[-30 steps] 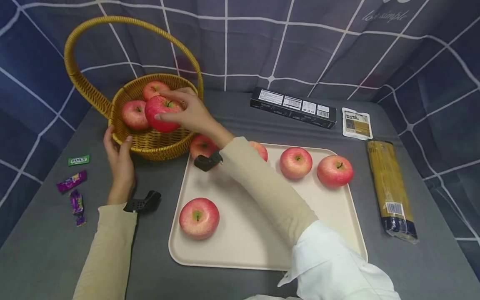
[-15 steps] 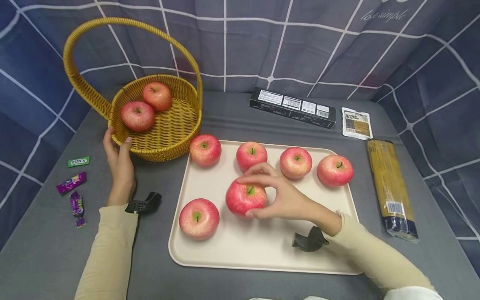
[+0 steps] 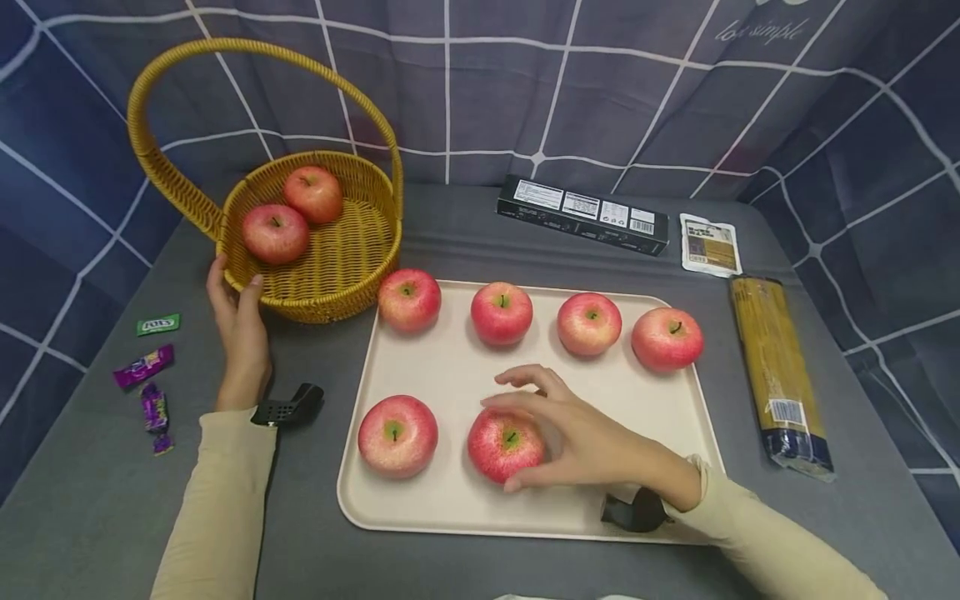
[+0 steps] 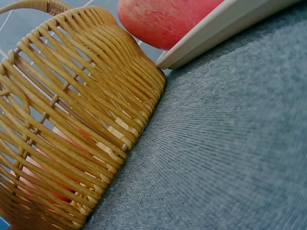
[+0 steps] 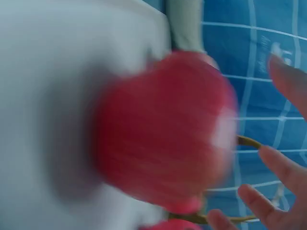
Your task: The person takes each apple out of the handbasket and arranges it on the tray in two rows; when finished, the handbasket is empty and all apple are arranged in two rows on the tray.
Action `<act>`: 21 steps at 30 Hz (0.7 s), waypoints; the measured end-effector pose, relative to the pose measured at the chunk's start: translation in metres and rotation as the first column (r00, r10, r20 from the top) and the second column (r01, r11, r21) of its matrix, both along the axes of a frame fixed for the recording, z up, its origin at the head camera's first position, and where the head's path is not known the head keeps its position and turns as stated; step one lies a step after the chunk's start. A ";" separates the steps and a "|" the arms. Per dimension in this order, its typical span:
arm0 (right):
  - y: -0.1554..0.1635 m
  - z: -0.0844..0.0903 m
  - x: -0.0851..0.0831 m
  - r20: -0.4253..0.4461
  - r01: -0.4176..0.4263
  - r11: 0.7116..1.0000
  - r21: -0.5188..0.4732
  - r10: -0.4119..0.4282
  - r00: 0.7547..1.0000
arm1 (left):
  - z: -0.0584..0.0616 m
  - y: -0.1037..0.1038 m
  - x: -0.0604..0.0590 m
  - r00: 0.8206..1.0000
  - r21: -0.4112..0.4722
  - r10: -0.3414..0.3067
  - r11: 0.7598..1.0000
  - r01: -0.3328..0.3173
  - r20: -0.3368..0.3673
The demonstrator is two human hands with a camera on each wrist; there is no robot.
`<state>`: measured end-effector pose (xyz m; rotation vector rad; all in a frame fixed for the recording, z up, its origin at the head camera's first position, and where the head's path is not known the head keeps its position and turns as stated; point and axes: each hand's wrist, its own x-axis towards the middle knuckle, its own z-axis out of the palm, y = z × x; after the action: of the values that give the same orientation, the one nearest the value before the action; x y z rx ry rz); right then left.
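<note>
A woven basket (image 3: 330, 275) with a tall handle holds two red apples (image 3: 275, 232) at the back left. My left hand (image 3: 234, 283) grips its near rim; the left wrist view shows the basket wall (image 4: 72, 120) and an apple (image 4: 163, 19) on the tray's corner (image 4: 225, 33). A cream tray (image 3: 450, 500) carries several apples: a back row and two in front. My right hand (image 3: 525, 425) hovers around the front right apple (image 3: 504, 448), which rests on the tray. In the blurred right wrist view the fingers (image 5: 288, 81) are spread, apart from that apple (image 5: 158, 129).
A long black box (image 3: 582, 214), a small packet (image 3: 709, 245) and a pack of spaghetti (image 3: 780, 375) lie behind and right of the tray. Purple candies (image 3: 146, 367) and a green one (image 3: 157, 323) lie at the left. Plaid cloth walls the grey table.
My right hand carried an apple from the basket to the tray, set it in the front row and loosened its fingers. The left hand stayed on the basket rim.
</note>
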<state>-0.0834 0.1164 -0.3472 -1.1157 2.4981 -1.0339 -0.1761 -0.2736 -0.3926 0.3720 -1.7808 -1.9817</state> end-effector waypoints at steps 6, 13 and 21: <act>-0.020 0.046 -0.042 -0.055 0.033 0.973 -0.227 -0.047 0.997 | -0.004 0.001 -0.002 0.999 0.003 0.023 1.000 -0.023 -0.039; -0.094 0.085 -0.103 -0.224 0.008 0.935 -0.354 -0.093 0.970 | -0.004 0.000 -0.003 0.999 -0.010 0.036 0.999 -0.037 -0.017; -0.193 0.087 -0.189 -0.237 0.105 0.986 -0.127 -0.133 0.962 | 0.000 0.002 -0.001 0.999 -0.011 0.037 0.999 -0.037 0.002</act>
<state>-0.2721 -0.0765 -0.2606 -1.2047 2.7600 -1.1464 -0.1767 -0.2719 -0.3929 0.4014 -1.7728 -1.9466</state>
